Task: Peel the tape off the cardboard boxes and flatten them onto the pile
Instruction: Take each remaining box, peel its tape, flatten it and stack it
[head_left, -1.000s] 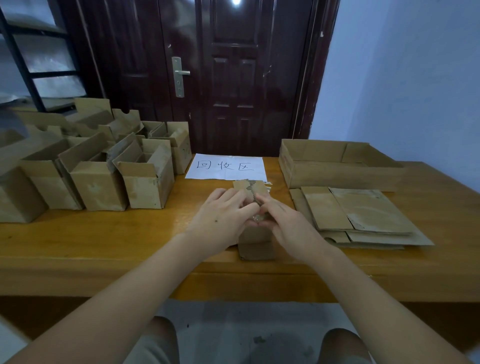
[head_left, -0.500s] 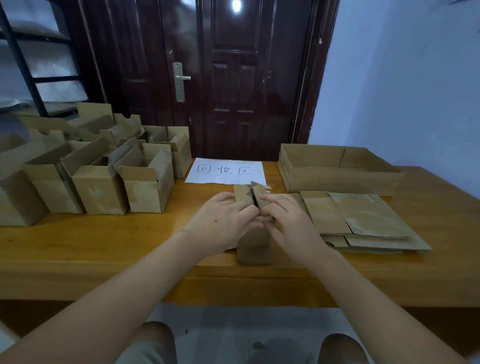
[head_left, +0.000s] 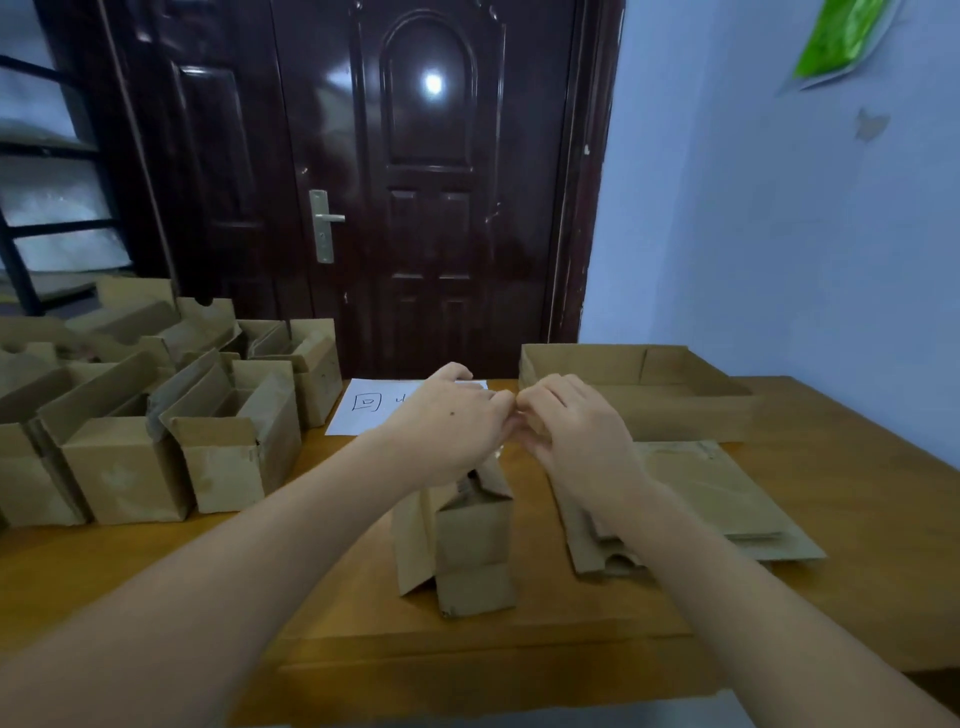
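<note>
A small brown cardboard box (head_left: 470, 535) stands near the table's front edge with its near flaps open. My left hand (head_left: 452, 421) and my right hand (head_left: 576, 431) meet above its far end with fingers curled; their fingertips touch at the middle. They seem to pinch the box's top flaps or a bit of tape, but the hands hide that spot. The pile of flattened boxes (head_left: 727, 499) lies just right of the box, partly under my right forearm.
Several open cardboard boxes (head_left: 223, 447) crowd the table's left side. A white paper with handwriting (head_left: 369, 405) lies behind the hands. A low open cardboard tray (head_left: 639, 384) sits at the back right. A dark door stands behind the wooden table (head_left: 857, 519).
The camera has tilted up. Both hands rose from the box's middle to its far top end, and the box now stands more upright under them.
</note>
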